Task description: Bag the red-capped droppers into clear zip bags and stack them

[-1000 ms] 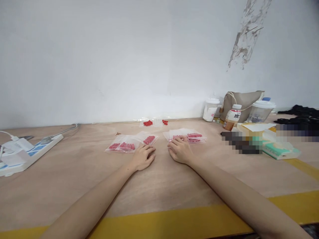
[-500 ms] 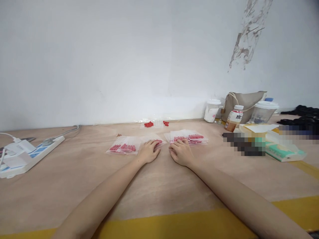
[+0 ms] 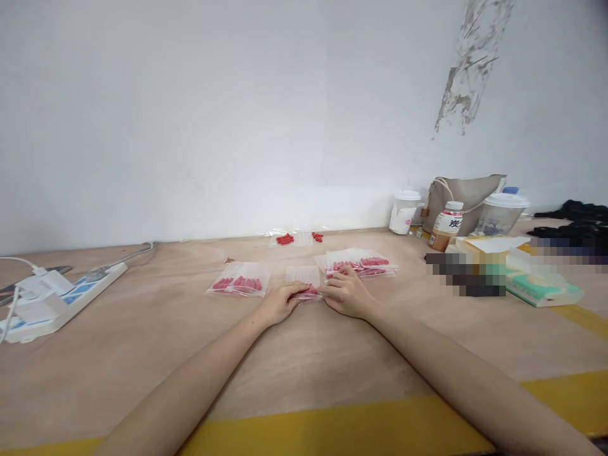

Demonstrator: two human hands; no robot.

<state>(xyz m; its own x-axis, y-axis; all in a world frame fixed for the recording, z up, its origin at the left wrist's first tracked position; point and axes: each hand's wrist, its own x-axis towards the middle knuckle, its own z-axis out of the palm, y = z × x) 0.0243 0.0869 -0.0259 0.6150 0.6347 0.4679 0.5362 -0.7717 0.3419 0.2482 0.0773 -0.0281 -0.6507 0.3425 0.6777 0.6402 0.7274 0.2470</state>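
Note:
A small clear plastic bag (image 3: 303,275) with red pieces at its near end lies flat on the table between my hands. My left hand (image 3: 280,304) is closed on the bag's left near corner, thumb below and fingers over the red pieces. At the opposite corner, my right hand (image 3: 350,295) has its fingers bent and pinched at the bag's edge. Just beyond the right hand is an overlapping pile of similar bags (image 3: 373,261) with pinkish-red pieces. To the left of my left hand, another filled bag (image 3: 240,285) rests on the wooden table (image 3: 294,367).
Loose red pieces (image 3: 285,239) lie on clear plastic by the wall. At left is a white power strip (image 3: 90,294) with chargers. To the right stand a lidded cup (image 3: 404,212), a bottle (image 3: 446,227), a grey bag (image 3: 468,196) and a tissue pack (image 3: 544,288).
The small bag under my left hand has slid right and nearer, away from the left bag. My left hand moved slightly nearer; my right hand's fingers now meet the bag's right edge.

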